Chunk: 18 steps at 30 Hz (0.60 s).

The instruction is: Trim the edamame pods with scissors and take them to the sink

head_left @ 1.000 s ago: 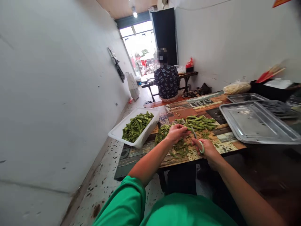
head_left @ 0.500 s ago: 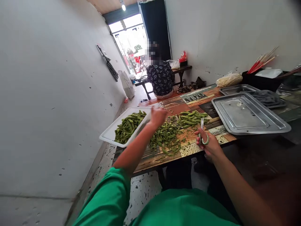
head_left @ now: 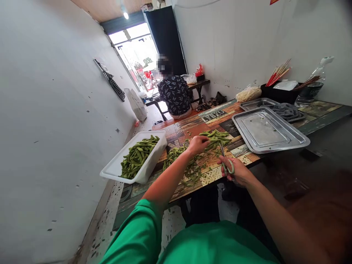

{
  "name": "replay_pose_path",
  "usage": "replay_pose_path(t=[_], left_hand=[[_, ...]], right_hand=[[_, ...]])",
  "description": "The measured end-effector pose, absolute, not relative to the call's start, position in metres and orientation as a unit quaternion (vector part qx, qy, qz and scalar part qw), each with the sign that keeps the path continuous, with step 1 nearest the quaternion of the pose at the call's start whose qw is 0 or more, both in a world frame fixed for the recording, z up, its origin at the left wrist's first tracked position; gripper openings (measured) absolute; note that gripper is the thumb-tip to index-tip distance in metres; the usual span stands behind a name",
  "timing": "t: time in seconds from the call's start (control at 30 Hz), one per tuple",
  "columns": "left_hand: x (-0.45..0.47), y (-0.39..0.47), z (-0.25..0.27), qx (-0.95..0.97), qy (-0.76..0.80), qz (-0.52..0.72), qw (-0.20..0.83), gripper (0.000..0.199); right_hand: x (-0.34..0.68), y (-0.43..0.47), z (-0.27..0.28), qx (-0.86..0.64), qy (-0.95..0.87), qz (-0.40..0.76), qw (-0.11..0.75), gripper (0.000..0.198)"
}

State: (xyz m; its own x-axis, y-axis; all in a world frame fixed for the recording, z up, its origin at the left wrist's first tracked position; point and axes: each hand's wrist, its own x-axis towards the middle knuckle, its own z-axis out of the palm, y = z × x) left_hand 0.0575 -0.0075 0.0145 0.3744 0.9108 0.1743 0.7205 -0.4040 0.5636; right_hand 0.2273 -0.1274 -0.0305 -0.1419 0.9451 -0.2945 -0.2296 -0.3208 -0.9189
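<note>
By the right hand (head_left: 238, 173), curled about the handles, scissors (head_left: 222, 149) are gripped at the near edge of the patterned surface (head_left: 211, 177), blades pointed away from the body. Green scraps (head_left: 194, 176) are strewn just left of it. Farther in, the left hand (head_left: 197, 144) is held at the pile of green pods (head_left: 217, 136); whether one is pinched cannot be told. More pods (head_left: 139, 154) are heaped in a white container (head_left: 154, 158) at the left end, and a metal tray (head_left: 262, 132) is set to the right. Beyond, a person (head_left: 175, 96) in a leaf-patterned top is seated.
</note>
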Motion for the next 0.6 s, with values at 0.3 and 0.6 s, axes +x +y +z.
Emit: replay_pose_path(t=[0.3, 0.6], left_hand=[[0.022, -0.046, 0.012, 0.71, 0.495, 0.274, 0.419, 0.032], [0.01, -0.06, 0.022, 0.679, 0.529, 0.292, 0.418, 0.03]], right_hand=[[0.198, -0.123, -0.016, -0.506, -0.425, 0.623, 0.419, 0.044], [0.188, -0.124, -0.005, -0.519, -0.47, 0.59, 0.402, 0.046]])
